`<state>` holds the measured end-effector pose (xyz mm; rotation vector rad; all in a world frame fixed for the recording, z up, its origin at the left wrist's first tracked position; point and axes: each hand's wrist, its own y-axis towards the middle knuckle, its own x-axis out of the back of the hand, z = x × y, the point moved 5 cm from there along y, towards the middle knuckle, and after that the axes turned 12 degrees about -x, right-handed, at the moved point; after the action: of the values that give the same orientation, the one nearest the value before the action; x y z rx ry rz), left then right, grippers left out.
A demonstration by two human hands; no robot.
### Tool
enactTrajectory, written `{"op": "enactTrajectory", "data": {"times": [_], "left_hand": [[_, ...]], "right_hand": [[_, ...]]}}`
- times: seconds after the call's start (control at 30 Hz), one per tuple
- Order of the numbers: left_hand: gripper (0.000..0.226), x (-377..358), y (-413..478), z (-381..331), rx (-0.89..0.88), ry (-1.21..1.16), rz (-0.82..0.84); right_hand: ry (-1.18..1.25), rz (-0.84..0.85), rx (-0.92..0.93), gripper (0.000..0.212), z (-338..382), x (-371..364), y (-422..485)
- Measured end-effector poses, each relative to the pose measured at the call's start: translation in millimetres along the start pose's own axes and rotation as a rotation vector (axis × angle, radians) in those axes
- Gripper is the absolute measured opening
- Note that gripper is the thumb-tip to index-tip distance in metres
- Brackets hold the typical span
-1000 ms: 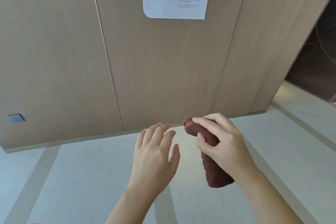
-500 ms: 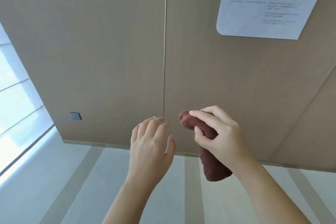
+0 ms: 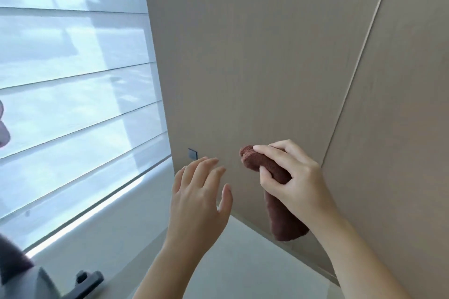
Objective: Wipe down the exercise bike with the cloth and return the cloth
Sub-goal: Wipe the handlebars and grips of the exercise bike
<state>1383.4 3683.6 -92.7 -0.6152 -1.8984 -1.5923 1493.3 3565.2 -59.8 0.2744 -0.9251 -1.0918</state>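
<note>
Head view looks down on a dark reddish-brown cloth (image 3: pixel 286 223), rolled into a thick tube and held in the air in front of the person, well above the floor. Its upper end bends over and points left, while the longer lower part hangs below the palm. The right hand (image 3: pixel 294 177) grips the roll near that bend: the index finger (image 3: pixel 267 149) lies along the top of the upper end, the thumb (image 3: pixel 266 173) presses in from beneath, and the other fingers curl round the far side. The left hand (image 3: pixel 196 199) is raised just beside it on the left, apart from the cloth and holding nothing, its fingers loosely spread and a little bent. Both forearms are bare. Behind the hands stands a beige wood-grain wall (image 3: pixel 255 56), with a thin seam (image 3: pixel 359 68) running down it on the right and a small dark square plate (image 3: pixel 192 153) low on the panel, just up and left of the left hand's fingertips. Left of the wall a pale blind (image 3: pixel 73 104) with wide horizontal bands covers a bright window, with a light ledge (image 3: pixel 136 216) under it. A pale floor (image 3: pixel 255 272) shows between the forearms. In the bottom left corner sits dark grey hardware (image 3: pixel 85 283), cropped too tightly to identify.
</note>
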Motion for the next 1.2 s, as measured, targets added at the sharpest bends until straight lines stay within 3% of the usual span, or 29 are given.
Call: {"op": "enactTrajectory", "data": {"times": [0.27, 0.6, 0.7, 0.87, 1.07, 1.2], "left_hand": [[0.023, -9.8, 70.3, 60.3, 0.162, 0.203, -0.119], [0.024, 44.9, 29.1, 138.7, 0.425, 0.537, -0.140], [0.033, 69.7, 18.8, 160.8, 0.456, 0.589, -0.177], [0.031, 109.8, -6.0, 210.1, 0.519, 0.675, -0.222], [0.039, 163.3, -39.8, 269.4, 0.583, 0.768, -0.192], [0.040, 188.6, -55.0, 304.7, 0.605, 0.802, -0.166]], "right_hand": [[0.195, 0.175, 0.205, 0.033, -7.4, -72.5, 120.3], [0.513, 0.468, 0.353, 0.034, 58.0, -189.0, 150.9], [0.550, 0.497, 0.429, 0.034, 88.7, -220.8, 148.4], [0.633, 0.539, 0.475, 0.034, 134.8, -276.2, 145.1], [0.675, 0.620, 0.536, 0.035, 216.8, -336.6, 147.0], [0.641, 0.540, 0.676, 0.033, 277.4, -364.6, 160.9]]}}
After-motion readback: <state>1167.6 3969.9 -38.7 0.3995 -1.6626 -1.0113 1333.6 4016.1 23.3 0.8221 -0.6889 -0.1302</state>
